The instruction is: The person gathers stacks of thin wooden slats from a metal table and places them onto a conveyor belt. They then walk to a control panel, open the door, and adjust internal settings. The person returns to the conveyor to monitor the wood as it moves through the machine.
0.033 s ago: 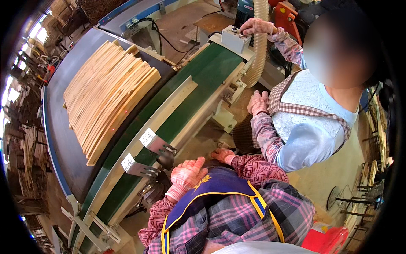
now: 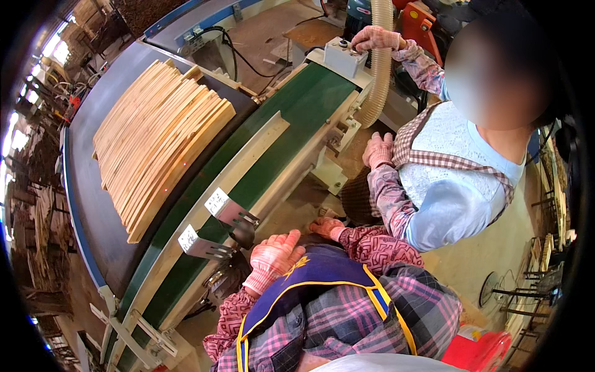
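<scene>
My left hand, in a pink-and-white knit glove, rests against the front of my dark blue apron with its fingers stretched out and nothing in them. My right hand, in a similar glove, is in front of the apron, a little farther off. Its fingers are partly hidden, so I cannot make out whether it holds anything. Closest to my left hand is a dark rounded knob beside two slotted metal brackets, fixed at the near side of a green conveyor belt.
A wide dark belt beyond the green one carries a stack of wooden strips. At the right a co-worker's gloved hand touches a control box; their other hand hangs lower. A ribbed hose runs beside the box.
</scene>
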Demonstrator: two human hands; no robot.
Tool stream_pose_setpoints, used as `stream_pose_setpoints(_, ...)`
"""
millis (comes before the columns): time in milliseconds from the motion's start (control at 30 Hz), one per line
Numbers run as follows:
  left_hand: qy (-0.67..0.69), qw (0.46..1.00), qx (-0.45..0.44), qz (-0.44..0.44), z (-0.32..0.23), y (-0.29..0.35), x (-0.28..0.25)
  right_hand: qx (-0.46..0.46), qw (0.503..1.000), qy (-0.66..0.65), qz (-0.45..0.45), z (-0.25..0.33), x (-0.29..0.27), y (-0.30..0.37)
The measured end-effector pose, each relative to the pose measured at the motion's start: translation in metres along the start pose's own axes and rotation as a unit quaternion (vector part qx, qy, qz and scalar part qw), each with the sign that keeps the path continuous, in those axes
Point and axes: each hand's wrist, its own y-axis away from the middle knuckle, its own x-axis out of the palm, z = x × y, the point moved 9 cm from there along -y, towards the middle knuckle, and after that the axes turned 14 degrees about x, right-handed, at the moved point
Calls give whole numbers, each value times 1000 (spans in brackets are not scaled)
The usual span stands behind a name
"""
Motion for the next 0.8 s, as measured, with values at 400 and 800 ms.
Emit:
stream_pose_setpoints(400,16,1000,7,-5,0,-1,5,-12,1000,7,-27,-3,-1,4)
stream_pose_setpoints(800,12,999,-18,48,2,-3,11,-35,998,29,-51,7,-14,12)
